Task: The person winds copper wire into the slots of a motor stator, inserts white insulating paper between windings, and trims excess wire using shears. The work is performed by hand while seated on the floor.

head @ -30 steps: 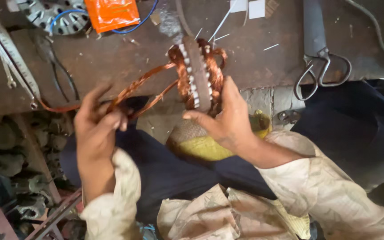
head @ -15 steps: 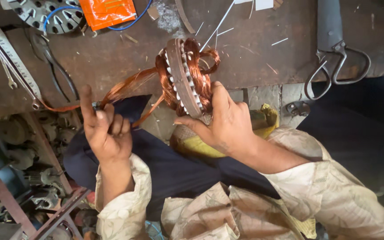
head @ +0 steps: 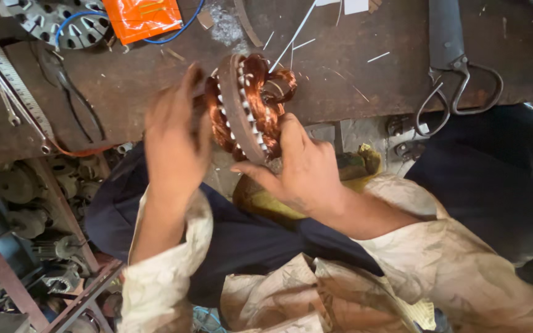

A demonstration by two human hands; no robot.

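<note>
1. A person looks down at their own two hands, which hold a round motor core wound with copper wire, just above the near edge of a dark, worn worktop.
2. The right hand grips the core from below and behind, with the fingers curled around its rim and the thumb pressed to the toothed metal ring.
3. The left hand is blurred; it lies flat against the core's left face with the fingers pointing up, and I cannot tell whether it pinches any wire.
4. Copper coils already fill most slots around the ring, and a loose loop of wire stands out at the upper right, so the winding looks far along but not tidied or tied off.
5. The core is held tilted on edge, in the air, over the person's lap rather than resting on the worktop.
6. Open room: the middle of the worktop behind the core is mostly bare, with only thin white slivers scattered there.
7. Crowded spots: an orange packet and another toothed metal disc sit at the far left corner, a steel ruler runs along the left edge, and large scissors lie near the right end.
8. Below the left edge, old motor parts crowd the floor.
</note>
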